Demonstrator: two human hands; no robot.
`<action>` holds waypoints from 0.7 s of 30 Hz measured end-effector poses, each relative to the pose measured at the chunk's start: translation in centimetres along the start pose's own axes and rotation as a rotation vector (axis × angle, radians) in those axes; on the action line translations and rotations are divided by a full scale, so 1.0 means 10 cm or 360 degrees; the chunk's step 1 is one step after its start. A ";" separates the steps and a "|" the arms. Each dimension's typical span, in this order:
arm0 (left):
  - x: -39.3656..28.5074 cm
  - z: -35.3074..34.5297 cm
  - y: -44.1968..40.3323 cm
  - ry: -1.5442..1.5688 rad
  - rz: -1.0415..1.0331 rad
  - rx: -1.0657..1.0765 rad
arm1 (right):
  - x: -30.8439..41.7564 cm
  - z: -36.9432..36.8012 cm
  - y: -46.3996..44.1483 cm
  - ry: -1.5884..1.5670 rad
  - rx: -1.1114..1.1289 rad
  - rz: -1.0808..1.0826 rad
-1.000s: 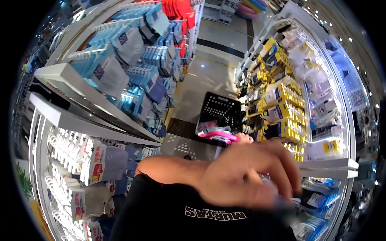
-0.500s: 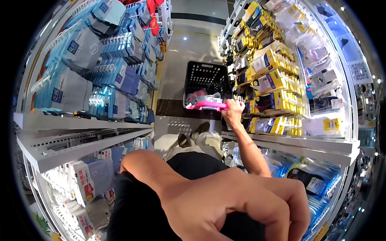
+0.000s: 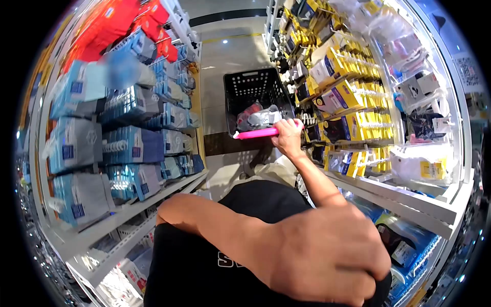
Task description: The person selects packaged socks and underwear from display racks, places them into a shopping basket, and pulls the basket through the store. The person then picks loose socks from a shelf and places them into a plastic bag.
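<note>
My right hand [image 3: 289, 137] is wrapped around the pink handle [image 3: 258, 133] of a black plastic shopping basket [image 3: 245, 78]. Inside the basket lie a grey-white packet [image 3: 265, 117] and something reddish in clear wrapping [image 3: 249, 111]; their kind is unclear. Across my black shirt [image 3: 204, 266] reaches my left arm, and my left hand [image 3: 327, 256] is close to the camera, low and right of centre. Its fingers are curled in and slightly blurred, with the palm side hidden. Nothing shows in it.
Blue-carded packs of grey fabric goods [image 3: 84, 197] hang on the left rack, below red items [image 3: 110, 25]. Yellow-carded packs [image 3: 353, 128] and clear bags [image 3: 422, 161] fill the right rack. White shelf edges [image 3: 394, 199] flank the narrow aisle floor [image 3: 215, 110].
My left hand has curled its fingers in more. The view has shifted, showing more red items at the upper left, while my right hand stays on the basket handle.
</note>
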State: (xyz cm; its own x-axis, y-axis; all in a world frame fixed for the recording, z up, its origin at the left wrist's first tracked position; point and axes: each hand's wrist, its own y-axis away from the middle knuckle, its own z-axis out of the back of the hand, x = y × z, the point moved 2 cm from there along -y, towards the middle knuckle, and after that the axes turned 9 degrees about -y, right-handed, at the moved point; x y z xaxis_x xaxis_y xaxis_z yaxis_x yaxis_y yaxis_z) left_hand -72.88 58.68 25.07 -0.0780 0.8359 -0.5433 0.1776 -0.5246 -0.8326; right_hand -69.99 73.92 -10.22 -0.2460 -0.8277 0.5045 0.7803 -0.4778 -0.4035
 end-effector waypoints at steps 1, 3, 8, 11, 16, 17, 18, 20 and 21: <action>0.02 -0.05 -0.06 -0.0044 0.0003 0.0007 | -0.01 0.00 -0.07 -0.0001 -0.0004 -0.0004; 0.20 0.05 -0.30 -0.0123 -0.0208 0.0390 | -0.11 -0.02 -0.20 -0.0001 0.0010 -0.0049; 0.58 0.25 -0.49 0.0050 0.0152 0.0363 | -0.31 -0.08 -0.42 -0.0080 0.0004 -0.0038; 0.79 0.29 -0.59 -0.0028 0.0175 0.0434 | -0.36 -0.09 -0.62 -0.0040 0.0052 -0.0077; 1.17 0.10 -0.69 -0.0178 -0.0029 0.0713 | -0.51 -0.18 -0.90 -0.0137 0.0068 -0.0042; 1.30 0.09 -0.68 -0.0175 -0.0021 0.0823 | -0.53 -0.17 -0.94 -0.0171 0.0049 -0.0025; 1.54 0.08 -0.65 -0.0285 0.0012 0.0831 | -0.56 -0.13 -0.94 -0.0208 0.0033 -0.0012; 2.08 0.24 -0.37 -0.0521 0.0231 0.0798 | -0.63 -0.09 -0.97 -0.0376 0.0110 -0.0006; 2.34 0.42 -0.20 -0.0886 0.0373 0.0731 | -0.69 -0.14 -0.95 -0.0489 0.0041 -0.0101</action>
State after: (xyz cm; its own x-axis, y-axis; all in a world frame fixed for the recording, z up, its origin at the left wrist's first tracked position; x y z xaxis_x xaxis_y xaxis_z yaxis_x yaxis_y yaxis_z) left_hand -79.13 78.58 13.57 -0.5937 0.5535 -0.5841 -0.1667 -0.7947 -0.5836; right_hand -76.51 83.69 -10.94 -0.1126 -0.6669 0.7366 0.7843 -0.5148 -0.3461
